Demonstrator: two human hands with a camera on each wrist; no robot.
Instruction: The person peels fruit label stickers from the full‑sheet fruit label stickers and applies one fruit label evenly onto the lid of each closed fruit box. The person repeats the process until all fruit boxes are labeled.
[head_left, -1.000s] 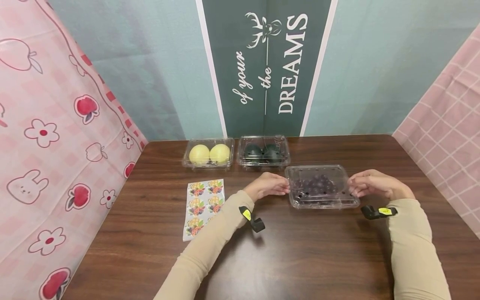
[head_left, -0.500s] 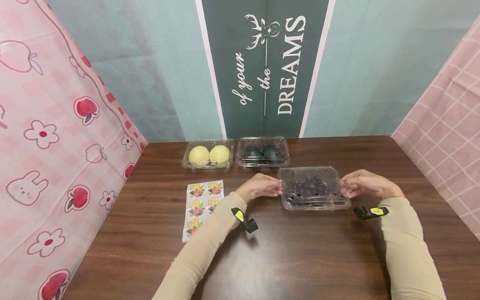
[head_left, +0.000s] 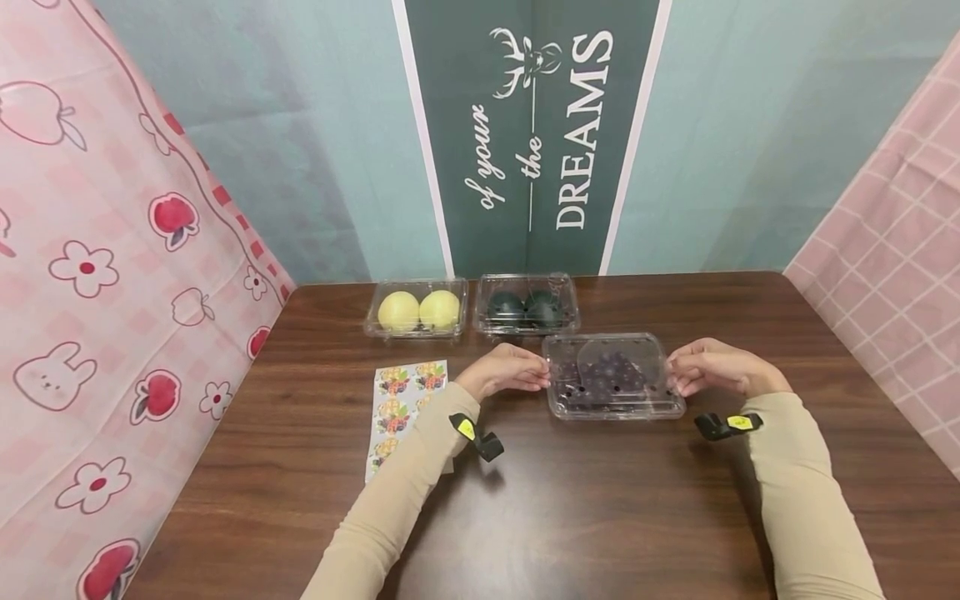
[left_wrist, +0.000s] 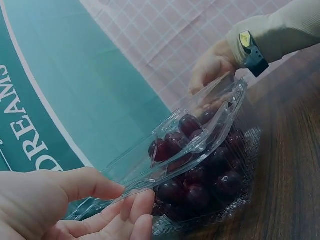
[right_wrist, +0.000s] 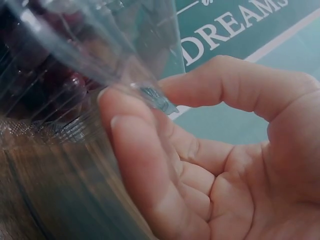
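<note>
A clear plastic clamshell box (head_left: 573,408) full of dark purple grapes (head_left: 611,377) lies between the two hands, its lid down over the fruit. My left hand (head_left: 506,371) pinches the rim at the box's left end between thumb and fingers. At the opposite end my right hand (head_left: 708,367) pinches the rim the same way. The right wrist view shows the plastic edge (right_wrist: 159,100) between thumb and forefinger. Round dark red grapes (left_wrist: 197,192) show through the side wall in the left wrist view.
Behind stand two more clear boxes, one with two yellow fruits (head_left: 418,311), one with two dark green fruits (head_left: 525,309). A sheet of fruit stickers (head_left: 392,400) lies on the brown wooden table (head_left: 570,517), partly under the left forearm. A curtain (head_left: 337,150) hangs at the back.
Both hands have shifted left across the table, carrying the grape box with them. The left forearm now covers more of the sticker sheet. The two rear boxes have stayed put.
</note>
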